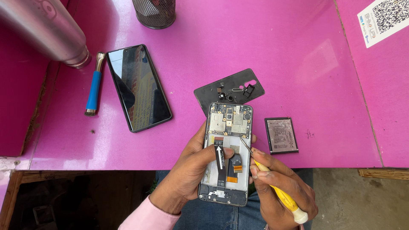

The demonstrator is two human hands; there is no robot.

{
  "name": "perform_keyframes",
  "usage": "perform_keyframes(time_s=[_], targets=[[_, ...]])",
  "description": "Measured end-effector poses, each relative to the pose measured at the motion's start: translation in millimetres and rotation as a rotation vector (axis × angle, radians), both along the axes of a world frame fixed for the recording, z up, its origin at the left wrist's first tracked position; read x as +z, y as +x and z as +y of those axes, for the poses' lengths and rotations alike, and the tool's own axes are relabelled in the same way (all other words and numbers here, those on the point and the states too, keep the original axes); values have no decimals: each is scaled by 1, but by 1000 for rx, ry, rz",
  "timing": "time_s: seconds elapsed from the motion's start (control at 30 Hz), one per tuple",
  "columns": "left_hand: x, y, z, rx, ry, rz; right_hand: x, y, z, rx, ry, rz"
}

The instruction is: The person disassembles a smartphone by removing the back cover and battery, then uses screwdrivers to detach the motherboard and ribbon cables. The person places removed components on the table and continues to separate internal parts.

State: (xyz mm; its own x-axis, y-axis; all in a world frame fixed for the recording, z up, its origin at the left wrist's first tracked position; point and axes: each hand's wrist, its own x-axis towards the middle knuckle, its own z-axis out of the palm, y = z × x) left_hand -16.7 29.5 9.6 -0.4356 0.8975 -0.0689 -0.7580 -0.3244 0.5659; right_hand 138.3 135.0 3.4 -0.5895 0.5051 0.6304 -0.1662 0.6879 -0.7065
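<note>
Left hand (191,168) holds the opened phone (226,153) in a closed grip, its circuit board bare. Right hand (281,187) pinches a yellow screwdriver (272,185). A mesh cup (155,12) stands on the glossy pink worktop (298,64), contents unclear.

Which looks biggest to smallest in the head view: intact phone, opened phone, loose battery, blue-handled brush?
1. Intact phone, flat on the table.
2. Opened phone, about the same; it is held nearer the camera, so I would not rank the two.
3. Blue-handled brush, long but thin.
4. Loose battery, smallest.

Glossy magenta table (264,51) (concrete floor (362,200) below)
</note>
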Motion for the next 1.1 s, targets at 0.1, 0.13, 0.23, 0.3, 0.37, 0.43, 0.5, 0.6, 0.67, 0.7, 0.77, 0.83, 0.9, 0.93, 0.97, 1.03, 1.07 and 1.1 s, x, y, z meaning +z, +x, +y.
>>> perform_keyframes(time_s=[0.1,0.13,0.23,0.3,0.37,0.43,0.5,0.6,0.67,0.7,0.77,0.83,0.9,0.93,0.97,1.03,1.07,1.1], targets=[[2,0,-1,-3,5,-7,-3,1,1,-16,9,-3],[2,0,-1,-4,7,-8,-4,1,1,-27,6,-4],[2,-1,-1,-6,8,-7,-7,2,1,-14,-3,9],[2,0,-1,-14,24,-23,-9,3,2,8,-22,21],[1,-1,0,-21,38,-25,-10,4,1,31,-54,32],[-1,0,0,-29,50,-20,-12,5,2,19,-40,17],[-1,0,-1,-37,27,-23,-14,5,3,19,-21,18],[-3,-1,-2,-42,-15,22,-18,1,7,25,39,53],[-3,0,-2,-43,-15,34,-22,-4,11,3,116,89],[-4,2,-2,-45,-1,22,-23,-3,11,11,93,95],[-5,2,-1,-40,1,21,-25,-3,13,35,48,115],[-7,5,0,-28,-25,30,-28,-1,14,16,60,121],[-9,7,1,-25,-18,50,-31,1,14,7,30,142],[-10,7,2,-23,-12,64,-32,2,14,11,-4,165],[-11,9,2,-39,5,44,-32,3,14,14,-41,185],[-12,10,1,-73,40,3,-32,3,18,0,-96,295],[-13,10,1,-76,25,25,-31,3,20,-2,-117,329],[-13,12,1,-80,8,42,-29,3,22,-4,-137,364]])
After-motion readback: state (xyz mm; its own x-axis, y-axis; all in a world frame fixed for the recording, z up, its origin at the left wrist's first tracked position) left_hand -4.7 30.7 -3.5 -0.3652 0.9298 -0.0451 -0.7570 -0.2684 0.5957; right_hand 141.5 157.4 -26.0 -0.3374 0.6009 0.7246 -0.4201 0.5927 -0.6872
